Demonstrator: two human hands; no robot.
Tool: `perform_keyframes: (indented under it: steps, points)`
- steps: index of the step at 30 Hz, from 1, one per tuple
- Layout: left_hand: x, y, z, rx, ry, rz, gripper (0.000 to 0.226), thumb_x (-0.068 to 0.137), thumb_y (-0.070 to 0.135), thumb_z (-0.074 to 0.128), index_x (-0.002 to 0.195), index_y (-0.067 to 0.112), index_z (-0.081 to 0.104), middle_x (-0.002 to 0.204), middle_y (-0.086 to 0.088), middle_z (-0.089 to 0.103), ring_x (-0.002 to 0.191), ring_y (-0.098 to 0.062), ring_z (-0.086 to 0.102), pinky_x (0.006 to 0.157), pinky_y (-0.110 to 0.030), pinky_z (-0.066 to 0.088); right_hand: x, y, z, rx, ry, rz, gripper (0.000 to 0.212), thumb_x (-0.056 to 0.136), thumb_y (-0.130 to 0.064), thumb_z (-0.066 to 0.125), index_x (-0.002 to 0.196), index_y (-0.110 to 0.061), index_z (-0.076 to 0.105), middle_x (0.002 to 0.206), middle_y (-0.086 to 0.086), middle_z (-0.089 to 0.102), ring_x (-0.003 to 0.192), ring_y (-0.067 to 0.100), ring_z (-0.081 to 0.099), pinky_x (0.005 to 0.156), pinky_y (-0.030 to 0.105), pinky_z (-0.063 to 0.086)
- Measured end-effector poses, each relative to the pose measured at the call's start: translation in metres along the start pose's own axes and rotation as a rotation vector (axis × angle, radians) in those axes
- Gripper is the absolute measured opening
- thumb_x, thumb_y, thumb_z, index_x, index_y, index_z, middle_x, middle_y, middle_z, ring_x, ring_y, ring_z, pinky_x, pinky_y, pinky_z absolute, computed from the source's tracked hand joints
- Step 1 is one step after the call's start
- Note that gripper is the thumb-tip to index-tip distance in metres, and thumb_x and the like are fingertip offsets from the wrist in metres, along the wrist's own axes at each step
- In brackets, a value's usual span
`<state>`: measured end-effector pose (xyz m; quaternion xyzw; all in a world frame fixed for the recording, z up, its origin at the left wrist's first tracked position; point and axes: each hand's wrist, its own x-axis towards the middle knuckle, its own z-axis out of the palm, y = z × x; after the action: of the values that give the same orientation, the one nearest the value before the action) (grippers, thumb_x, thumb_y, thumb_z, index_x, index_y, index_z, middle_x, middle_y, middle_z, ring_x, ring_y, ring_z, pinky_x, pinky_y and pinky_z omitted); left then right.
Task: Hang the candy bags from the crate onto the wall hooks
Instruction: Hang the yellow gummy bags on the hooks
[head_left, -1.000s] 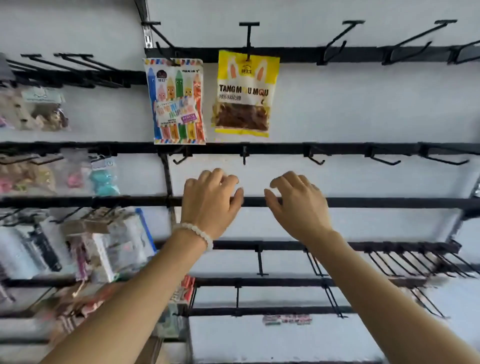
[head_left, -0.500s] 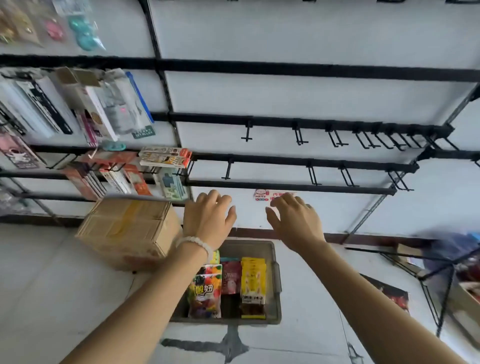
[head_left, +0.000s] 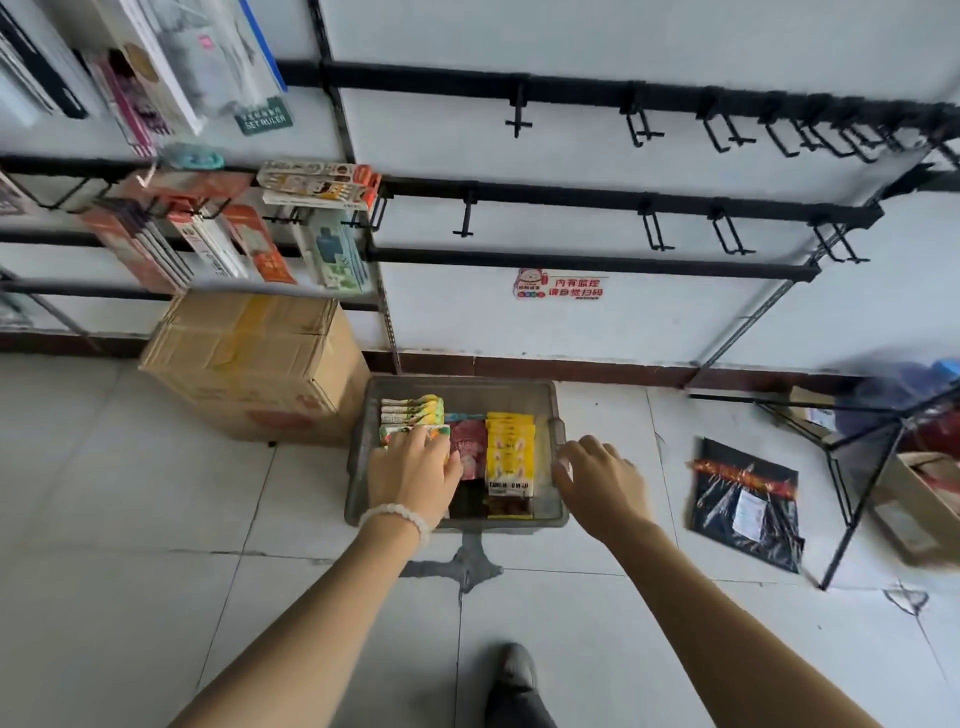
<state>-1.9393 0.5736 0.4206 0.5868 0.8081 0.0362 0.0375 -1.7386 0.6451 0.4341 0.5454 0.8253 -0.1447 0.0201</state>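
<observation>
Starting at the left, I am seeing a taped cardboard box (head_left: 254, 364) sitting on the tiled floor against the wall, beneath hooks already loaded with stationery packs (head_left: 218, 239). Just beside it, the grey crate (head_left: 556, 415) is lying with its long axis running away from me toward the wall, and the candy bags are standing in it in rows along that same axis: a multicoloured row (head_left: 413, 410) on the left, a dark red row (head_left: 467, 441) in the middle, a yellow row (head_left: 509, 452) on the right.

My left hand (head_left: 413, 475) is reaching down over the near left part of the crate, its fingers lying on the top edge of the front multicoloured bag; they are lightly bent, and I cannot tell whether they are pinching it yet. My right hand (head_left: 597, 483) is hovering just outside the crate's right wall, fingers loose and grasping nothing.

I am judging the left hand the nearer one for the pick: the bags are lying directly under it, their tops facing up, so a lift straight upward looks like the way out. The yellow row is sitting closer to the right hand, across the rim.

Further right, bare wall hooks (head_left: 727, 234) are sticking out from the black rails above the crate, and a black plastic bag (head_left: 743, 504) is lying flat on the floor.
</observation>
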Motion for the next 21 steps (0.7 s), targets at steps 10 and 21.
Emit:
perform_keyframes:
  steps: [10, 21]
  points:
    - [0.085, -0.017, 0.145, 0.001, -0.129, -0.042, 0.031, 0.093, 0.041, 0.037, 0.112, 0.025, 0.056, 0.108, 0.002, 0.059, 0.094, -0.018, 0.056, 0.072, -0.034, 0.051, 0.117, 0.037, 0.123, 0.026, -0.101, -0.002, 0.032, 0.095, -0.036, 0.036, 0.112, -0.019, 0.057, 0.118, 0.002, 0.057, 0.106, 0.024, 0.054, 0.081, 0.034, 0.042]
    - [0.199, -0.02, 0.474, 0.002, -0.218, 0.006, 0.033, 0.091, 0.04, 0.037, 0.112, 0.023, 0.056, 0.111, -0.002, 0.056, 0.103, -0.024, 0.051, 0.076, -0.036, 0.041, 0.307, 0.104, 0.417, -0.006, -0.13, -0.114, 0.032, 0.096, -0.037, 0.039, 0.117, -0.02, 0.057, 0.122, 0.002, 0.055, 0.114, 0.026, 0.049, 0.081, 0.036, 0.045]
